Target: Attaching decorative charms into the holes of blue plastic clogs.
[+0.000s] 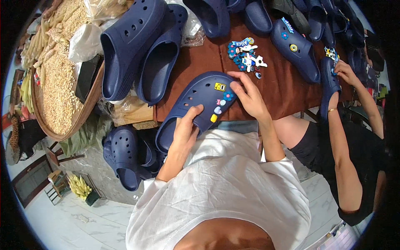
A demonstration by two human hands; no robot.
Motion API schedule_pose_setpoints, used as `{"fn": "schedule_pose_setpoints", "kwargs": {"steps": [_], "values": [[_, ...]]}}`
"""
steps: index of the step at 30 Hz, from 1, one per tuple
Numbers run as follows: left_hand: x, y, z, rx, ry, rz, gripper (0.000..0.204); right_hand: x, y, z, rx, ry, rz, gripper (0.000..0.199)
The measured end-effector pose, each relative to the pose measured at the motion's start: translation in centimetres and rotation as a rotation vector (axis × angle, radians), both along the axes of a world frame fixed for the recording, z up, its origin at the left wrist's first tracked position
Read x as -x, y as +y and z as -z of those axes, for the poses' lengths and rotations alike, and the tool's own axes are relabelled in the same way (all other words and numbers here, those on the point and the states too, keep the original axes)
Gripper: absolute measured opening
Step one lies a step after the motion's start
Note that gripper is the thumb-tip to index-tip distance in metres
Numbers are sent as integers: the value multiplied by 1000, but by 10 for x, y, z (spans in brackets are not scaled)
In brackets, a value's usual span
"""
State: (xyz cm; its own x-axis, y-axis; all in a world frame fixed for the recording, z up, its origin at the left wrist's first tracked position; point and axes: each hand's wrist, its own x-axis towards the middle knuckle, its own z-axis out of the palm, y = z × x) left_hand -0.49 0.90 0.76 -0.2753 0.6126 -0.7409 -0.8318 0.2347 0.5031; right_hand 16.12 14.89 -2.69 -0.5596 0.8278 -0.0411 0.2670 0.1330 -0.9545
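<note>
A navy foam clog (198,88) is held tilted in front of me above my lap, its toe pointing up and right. My left hand (186,129) grips its near side, thumb on top beside the vent holes. At the toe, my right hand (250,96) has its thumb and index finger closed on the edge. Several charms sit on the upper: a yellow square charm (220,86), a blue flower charm (228,96), a pink bow, a pale heart charm (217,110) and a yellow charm (213,118). My right fingertips are beside the blue flower.
Loose charms (248,58) lie heaped on the brown cloth (191,62). Another decorated clog (304,62) rests beyond them. Plain clogs (129,41) stand at left, more below (124,143). At right, a co-worker's hand (346,73) works on a clog. A grain-filled tray (62,133) stands far left.
</note>
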Motion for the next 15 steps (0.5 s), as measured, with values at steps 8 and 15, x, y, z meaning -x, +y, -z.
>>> {"fn": "schedule_pose_setpoints", "kwargs": {"steps": [8,15], "values": [[4,-4,-2,-29,-122,-97,34,-33,44,17,-538,-297,357,21],[5,-11,-4,-207,-275,-181,44,-36,64,29,-589,-468,348,27]]}}
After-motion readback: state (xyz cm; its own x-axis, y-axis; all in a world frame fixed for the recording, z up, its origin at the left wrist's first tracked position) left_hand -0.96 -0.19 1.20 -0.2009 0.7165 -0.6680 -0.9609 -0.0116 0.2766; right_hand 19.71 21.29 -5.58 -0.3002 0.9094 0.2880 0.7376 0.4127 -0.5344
